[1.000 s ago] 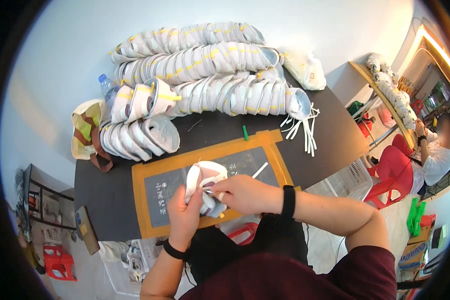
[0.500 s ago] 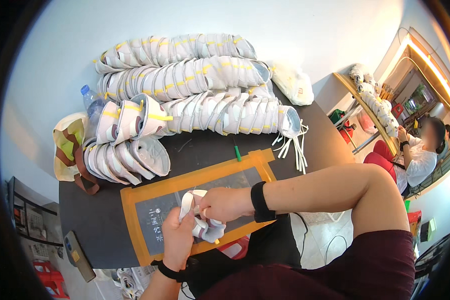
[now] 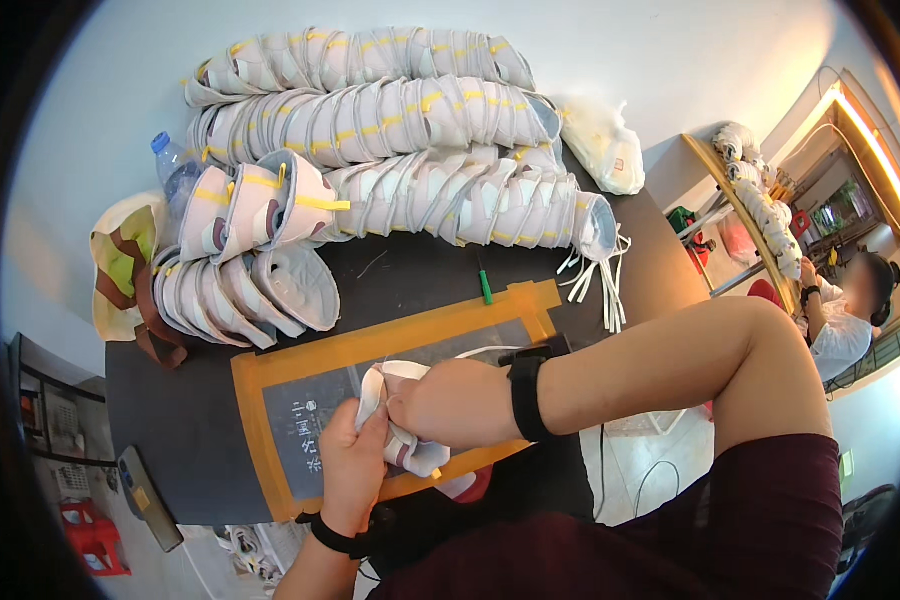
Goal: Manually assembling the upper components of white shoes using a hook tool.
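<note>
Left fingers grip a pale shoe upper; right hand at its opening

The left hand (image 3: pixel 355 455), left of the frame's centre near the bottom, pinches the rim of a pale shoe upper (image 3: pixel 420 457) between thumb and fingers. The right hand (image 3: pixel 455 402) presses against the piece from the right, its fingertips hidden, so I cannot tell what they grasp. The shoe upper sits between the hands, thumb-side of the left fingers; its long axis runs aslant, the white-edged opening toward the upper left and the end with a yellow tab (image 3: pixel 435 474) toward the lower right. A white lace (image 3: pixel 485 350) shows above the right hand.

Beneath, an orange tape border (image 3: pixel 270 372) frames a panel on the dark bench (image 3: pixel 650 265). A green-handled tool (image 3: pixel 485 288) lies above it. At left, an open canvas bag (image 3: pixel 105 300) shows yellow-green inside; next to it stands a blue-capped bottle (image 3: pixel 177 172), contents unclear. Nested uppers (image 3: pixel 370 125) fill the upper frame in long rows, with a bulging white plastic bag (image 3: pixel 605 145) at their right, its contents hidden.
</note>
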Demonstrator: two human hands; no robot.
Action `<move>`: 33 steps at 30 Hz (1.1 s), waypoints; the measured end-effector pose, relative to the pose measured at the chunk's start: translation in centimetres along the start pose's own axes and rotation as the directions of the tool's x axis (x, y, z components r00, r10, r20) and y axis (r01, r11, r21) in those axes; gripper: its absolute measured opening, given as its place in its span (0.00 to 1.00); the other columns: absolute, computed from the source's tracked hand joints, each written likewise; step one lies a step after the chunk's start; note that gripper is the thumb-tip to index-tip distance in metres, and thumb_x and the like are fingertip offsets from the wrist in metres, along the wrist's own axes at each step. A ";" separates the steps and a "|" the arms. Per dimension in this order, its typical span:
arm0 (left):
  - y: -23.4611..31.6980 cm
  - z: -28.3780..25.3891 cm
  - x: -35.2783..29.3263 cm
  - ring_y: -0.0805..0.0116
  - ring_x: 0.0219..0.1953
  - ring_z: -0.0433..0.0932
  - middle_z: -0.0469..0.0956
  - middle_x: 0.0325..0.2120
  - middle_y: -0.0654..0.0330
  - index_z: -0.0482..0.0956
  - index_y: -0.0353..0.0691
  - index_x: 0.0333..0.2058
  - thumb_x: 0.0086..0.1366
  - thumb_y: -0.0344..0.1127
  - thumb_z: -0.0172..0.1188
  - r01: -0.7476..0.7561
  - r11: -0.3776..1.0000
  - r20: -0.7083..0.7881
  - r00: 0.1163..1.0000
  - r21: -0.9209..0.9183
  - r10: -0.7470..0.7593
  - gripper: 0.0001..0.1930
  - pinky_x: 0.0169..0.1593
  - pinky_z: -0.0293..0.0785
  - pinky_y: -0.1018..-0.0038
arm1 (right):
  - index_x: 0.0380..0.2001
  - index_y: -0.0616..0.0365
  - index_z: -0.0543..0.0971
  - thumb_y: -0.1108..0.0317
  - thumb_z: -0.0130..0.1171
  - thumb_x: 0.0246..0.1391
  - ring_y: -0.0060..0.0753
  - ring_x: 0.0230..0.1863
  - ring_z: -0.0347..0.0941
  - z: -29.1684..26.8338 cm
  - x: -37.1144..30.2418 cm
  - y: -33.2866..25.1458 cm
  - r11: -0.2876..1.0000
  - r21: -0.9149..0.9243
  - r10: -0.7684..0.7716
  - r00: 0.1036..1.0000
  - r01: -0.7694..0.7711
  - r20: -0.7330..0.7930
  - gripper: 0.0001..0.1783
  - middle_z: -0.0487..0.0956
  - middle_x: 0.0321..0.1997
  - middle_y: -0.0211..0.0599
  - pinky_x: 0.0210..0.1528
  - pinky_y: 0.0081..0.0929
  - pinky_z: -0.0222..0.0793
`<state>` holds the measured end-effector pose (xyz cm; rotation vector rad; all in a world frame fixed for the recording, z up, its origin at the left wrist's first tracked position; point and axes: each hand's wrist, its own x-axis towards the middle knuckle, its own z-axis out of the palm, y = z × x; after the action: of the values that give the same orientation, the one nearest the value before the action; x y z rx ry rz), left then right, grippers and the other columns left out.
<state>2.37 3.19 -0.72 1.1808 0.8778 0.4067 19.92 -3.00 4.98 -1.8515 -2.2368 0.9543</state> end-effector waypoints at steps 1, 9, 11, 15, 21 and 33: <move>0.1 0.1 -0.1 0.85 0.22 0.67 0.73 0.24 0.68 0.76 0.38 0.36 0.70 0.33 0.55 0.002 1.000 0.002 1.000 0.020 -0.002 0.06 0.22 0.62 0.83 | 0.35 0.64 0.78 0.69 0.48 0.57 0.52 0.36 0.79 -0.2 -0.2 -0.2 0.977 -0.207 -0.060 0.998 0.052 -0.034 0.12 0.80 0.33 0.53 0.39 0.41 0.74; -1.4 -0.2 0.2 0.84 0.27 0.69 0.73 0.24 0.68 0.76 0.37 0.37 0.69 0.32 0.56 -0.083 0.991 -0.016 0.996 0.110 0.085 0.05 0.28 0.66 0.82 | 0.37 0.66 0.77 0.68 0.52 0.55 0.49 0.34 0.80 1.4 1.0 0.7 0.997 0.075 -0.033 0.999 0.034 -0.013 0.12 0.79 0.32 0.52 0.37 0.38 0.78; -0.8 -0.1 0.3 0.84 0.26 0.69 0.73 0.24 0.68 0.76 0.37 0.37 0.69 0.33 0.56 -0.072 0.993 -0.014 0.997 0.098 0.074 0.05 0.28 0.66 0.82 | 0.38 0.66 0.76 0.68 0.53 0.55 0.48 0.34 0.81 1.4 1.0 0.5 0.976 -0.190 -0.115 0.992 0.102 -0.057 0.12 0.79 0.32 0.51 0.36 0.37 0.79; 1.0 0.0 0.0 0.83 0.24 0.70 0.74 0.24 0.68 0.76 0.37 0.38 0.68 0.33 0.57 0.057 0.998 -0.016 0.998 -0.019 -0.057 0.06 0.25 0.67 0.82 | 0.39 0.68 0.75 0.69 0.54 0.54 0.48 0.32 0.81 1.3 1.0 0.3 0.967 -0.245 -0.104 0.986 0.070 -0.130 0.13 0.79 0.32 0.50 0.32 0.36 0.79; -0.1 -0.7 0.0 0.81 0.27 0.73 0.76 0.26 0.66 0.76 0.36 0.39 0.66 0.33 0.59 -0.067 0.995 0.118 0.991 0.075 0.058 0.08 0.28 0.71 0.79 | 0.41 0.67 0.75 0.68 0.53 0.57 0.50 0.36 0.82 -0.1 -0.6 -0.4 0.999 -0.019 0.050 0.999 -0.049 0.021 0.13 0.81 0.34 0.51 0.37 0.40 0.78; 3.8 0.9 -6.6 0.63 0.24 0.76 0.77 0.22 0.55 0.81 0.36 0.33 0.60 0.32 0.63 -0.574 0.589 0.406 0.819 0.569 0.406 0.06 0.30 0.71 0.70 | 0.39 0.63 0.72 0.70 0.53 0.55 0.47 0.31 0.80 0.7 -9.1 -3.8 0.987 -0.157 -0.026 0.999 0.033 0.046 0.10 0.77 0.33 0.44 0.29 0.41 0.76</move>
<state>-0.45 -0.60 5.33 2.1424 0.4571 0.3916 18.72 -11.86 9.26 -1.8699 -2.4233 0.8441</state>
